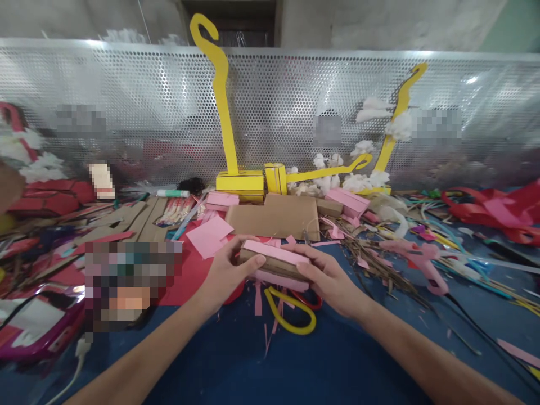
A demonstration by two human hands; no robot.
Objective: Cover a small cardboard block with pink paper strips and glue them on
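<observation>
Between my two hands is a small cardboard box, its top and lower side covered in pink paper and a bare brown strip facing me. My left hand grips its left end, thumb on the brown side. The right end is held by my right hand, with the thumb pressed near the corner. Under the box lie pink paper strips and scissors with yellow handles. Pink paper sheets rest on red sheet material beside my left hand.
A pink glue gun with a black cord lies right of my hands. Behind stand a brown cardboard piece, pink boxes and yellow hook-topped stands. A perforated metal panel closes the back. Cardboard strips lie left.
</observation>
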